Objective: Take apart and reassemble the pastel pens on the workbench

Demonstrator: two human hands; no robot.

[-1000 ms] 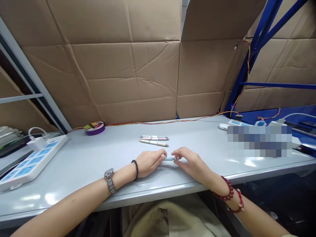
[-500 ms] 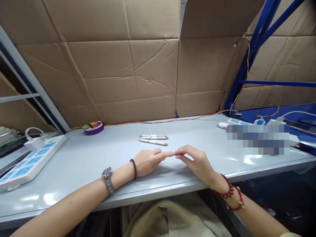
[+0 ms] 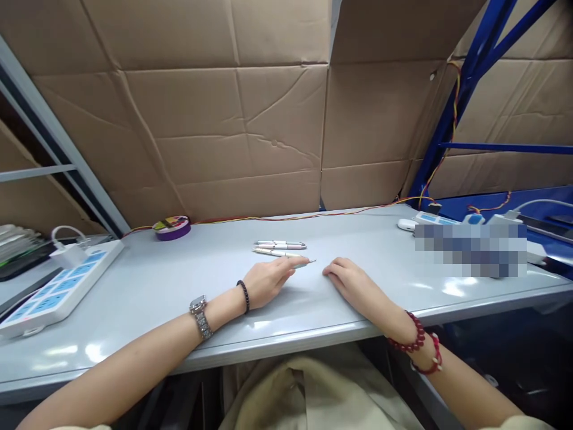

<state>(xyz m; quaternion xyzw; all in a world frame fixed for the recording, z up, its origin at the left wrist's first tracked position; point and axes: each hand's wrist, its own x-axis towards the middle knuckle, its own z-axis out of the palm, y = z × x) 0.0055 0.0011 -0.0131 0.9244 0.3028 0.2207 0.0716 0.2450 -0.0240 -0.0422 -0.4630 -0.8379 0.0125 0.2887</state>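
Observation:
My left hand (image 3: 267,280) is closed around a pale pen, whose thin tip (image 3: 313,261) sticks out to the right past the fingertips. Most of that pen is hidden by the hand. Just behind the fingers lies a cream pen (image 3: 267,252), partly covered by them. Two more pens, a pink-and-white one (image 3: 280,246) and a bluish-white one (image 3: 268,242), lie side by side beyond it. My right hand (image 3: 353,283) rests on the table to the right, apart from the pen tip, fingers curled together and pointing left. Whatever its fingers may hold is hidden.
A purple-edged tape roll (image 3: 172,229) stands at the back left. White power strips (image 3: 62,292) with blue sockets lie at the left, others at the right beside a blurred patch. A red and yellow wire (image 3: 250,220) runs along the cardboard wall (image 3: 201,131).
My hands have moved apart after meeting at the fingertips. The left has shifted slightly back toward the pens, and the pen tip now shows. The right has drawn away with its fingers curled.

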